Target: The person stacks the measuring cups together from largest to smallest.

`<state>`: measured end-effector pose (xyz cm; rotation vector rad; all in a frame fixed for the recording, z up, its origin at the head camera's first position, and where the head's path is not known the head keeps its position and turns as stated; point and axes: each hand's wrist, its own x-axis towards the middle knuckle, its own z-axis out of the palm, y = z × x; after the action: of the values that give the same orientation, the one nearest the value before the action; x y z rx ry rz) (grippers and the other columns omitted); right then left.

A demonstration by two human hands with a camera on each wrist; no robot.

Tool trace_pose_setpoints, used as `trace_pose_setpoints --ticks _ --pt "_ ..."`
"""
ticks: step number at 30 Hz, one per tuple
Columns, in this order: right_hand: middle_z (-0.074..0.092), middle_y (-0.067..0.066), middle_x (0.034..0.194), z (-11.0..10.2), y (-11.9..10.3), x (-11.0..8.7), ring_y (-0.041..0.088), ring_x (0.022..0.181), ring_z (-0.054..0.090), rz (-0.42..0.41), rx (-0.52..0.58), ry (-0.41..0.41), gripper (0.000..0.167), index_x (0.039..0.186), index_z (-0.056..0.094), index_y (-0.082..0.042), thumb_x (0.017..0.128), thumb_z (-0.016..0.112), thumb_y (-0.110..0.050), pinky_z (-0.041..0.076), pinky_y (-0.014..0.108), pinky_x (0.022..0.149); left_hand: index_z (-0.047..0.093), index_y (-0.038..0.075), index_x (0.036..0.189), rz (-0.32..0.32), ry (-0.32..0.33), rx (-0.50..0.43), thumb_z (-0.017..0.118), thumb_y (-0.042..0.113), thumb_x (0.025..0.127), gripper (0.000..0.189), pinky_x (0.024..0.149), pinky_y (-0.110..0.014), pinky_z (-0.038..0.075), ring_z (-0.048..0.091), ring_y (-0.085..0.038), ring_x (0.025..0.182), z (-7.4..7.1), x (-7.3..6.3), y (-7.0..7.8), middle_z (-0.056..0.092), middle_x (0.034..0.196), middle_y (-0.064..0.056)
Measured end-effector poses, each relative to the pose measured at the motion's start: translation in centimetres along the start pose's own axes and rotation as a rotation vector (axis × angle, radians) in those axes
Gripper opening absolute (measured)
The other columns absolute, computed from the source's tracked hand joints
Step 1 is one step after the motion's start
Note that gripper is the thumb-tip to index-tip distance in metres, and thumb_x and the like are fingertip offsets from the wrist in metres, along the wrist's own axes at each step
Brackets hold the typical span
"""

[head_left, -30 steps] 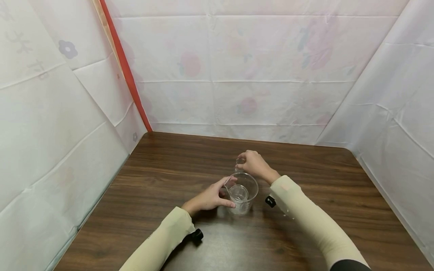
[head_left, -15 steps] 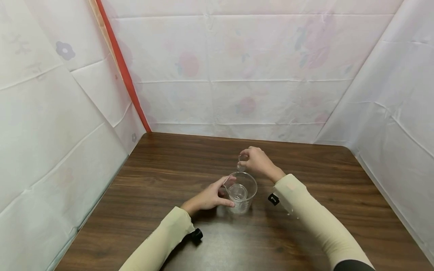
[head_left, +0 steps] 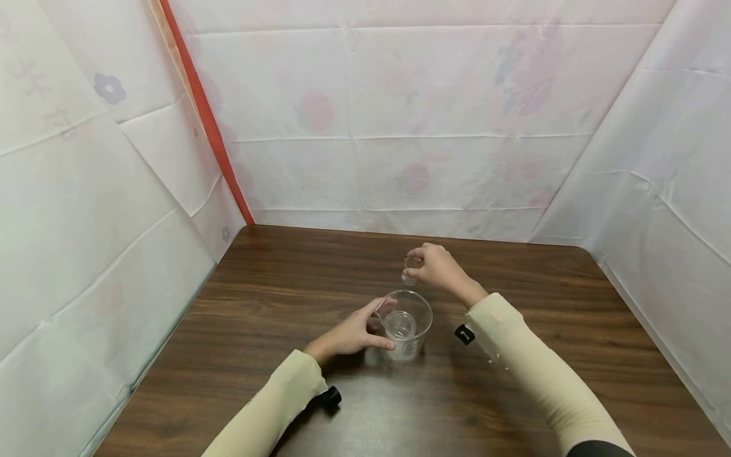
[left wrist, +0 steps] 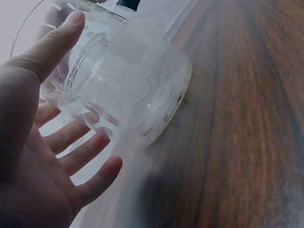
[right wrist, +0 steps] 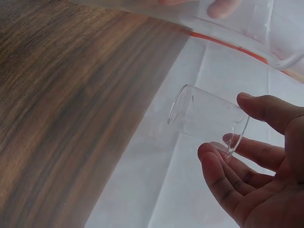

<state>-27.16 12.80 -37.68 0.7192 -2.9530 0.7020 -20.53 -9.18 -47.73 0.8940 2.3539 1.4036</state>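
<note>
A large clear glass beaker (head_left: 419,315) stands upright on the wooden table, and a smaller glass vessel (head_left: 400,325) sits inside it. My left hand (head_left: 355,327) holds the large beaker from the left, thumb on the near side and fingers round the far side. In the left wrist view, the thumb and fingertips lie along the glass wall. Beyond the large beaker, my right hand (head_left: 436,266) pinches a small clear beaker (right wrist: 209,111) by its rim, base down. It is held above the table, apart from the large beaker.
The brown wood-grain table (head_left: 274,279) has light hanging sheets on its left, back and right sides. A red strip (head_left: 208,114) runs down to the back left corner. Both forearms wear pale sleeves with black wrist devices.
My right hand has moved slightly away and to the right, with the small beaker, widening its distance from the large beaker. The left hand and large beaker stay in place.
</note>
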Motion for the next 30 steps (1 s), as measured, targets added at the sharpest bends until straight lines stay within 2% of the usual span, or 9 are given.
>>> trace_pose_setpoints --ticks 5,13,19,24,27,30 --pt "0.065 0.014 0.103 -0.4 -0.3 -0.1 0.027 0.092 0.061 0.009 0.000 0.005 0.037 0.116 0.069 -0.003 0.087 0.074 -0.026 0.052 0.041 0.077 0.033 0.018 0.150 -0.005 0.002 -0.002 0.079 0.035 0.081 0.085 0.098 -0.038 0.049 0.045 -0.022 0.136 0.0 -0.2 0.1 0.042 0.152 -0.004" --pt "0.065 0.013 0.104 -1.0 -0.7 -0.2 0.026 0.093 0.061 -0.007 -0.012 0.014 0.035 0.115 0.070 -0.005 0.088 0.072 -0.026 0.052 0.041 0.077 0.032 0.015 0.150 -0.004 0.002 -0.022 0.079 0.024 0.082 0.083 0.099 -0.045 0.049 0.044 -0.025 0.136 0.1 0.0 0.2 0.041 0.153 -0.003" --pt "0.065 0.013 0.105 -1.4 -1.0 -0.4 0.026 0.093 0.061 -0.010 -0.017 0.018 0.037 0.117 0.069 -0.005 0.088 0.072 -0.028 0.052 0.041 0.077 0.029 0.009 0.151 -0.008 -0.006 -0.023 0.078 0.017 0.083 0.085 0.101 -0.051 0.047 0.041 -0.031 0.138 0.1 0.1 0.3 0.037 0.155 -0.011" --pt "0.066 0.013 0.103 -1.8 -1.3 -0.6 0.025 0.092 0.060 -0.018 -0.019 0.030 0.038 0.117 0.069 -0.005 0.088 0.073 -0.029 0.051 0.041 0.077 0.029 0.000 0.149 -0.006 -0.028 -0.041 0.077 0.013 0.084 0.082 0.101 -0.054 0.045 0.041 -0.035 0.138 -0.4 -0.5 2.4 0.036 0.154 -0.019" --pt "0.066 0.012 0.100 -1.9 -1.4 -0.7 0.024 0.089 0.060 -0.027 -0.021 0.040 0.037 0.116 0.070 -0.005 0.087 0.073 -0.028 0.050 0.040 0.075 0.031 -0.002 0.148 0.009 -0.028 -0.044 0.077 0.014 0.083 0.081 0.100 -0.054 0.046 0.042 -0.037 0.136 -0.8 -0.8 3.6 0.038 0.152 -0.021" --pt "0.067 0.011 0.098 -2.0 -1.6 -0.7 0.024 0.087 0.060 -0.035 -0.020 0.045 0.036 0.114 0.070 -0.005 0.086 0.074 -0.027 0.049 0.040 0.074 0.030 0.002 0.149 0.009 -0.020 -0.039 0.078 0.014 0.083 0.083 0.100 -0.054 0.046 0.041 -0.036 0.137 -0.5 -0.5 2.2 0.038 0.153 -0.018"
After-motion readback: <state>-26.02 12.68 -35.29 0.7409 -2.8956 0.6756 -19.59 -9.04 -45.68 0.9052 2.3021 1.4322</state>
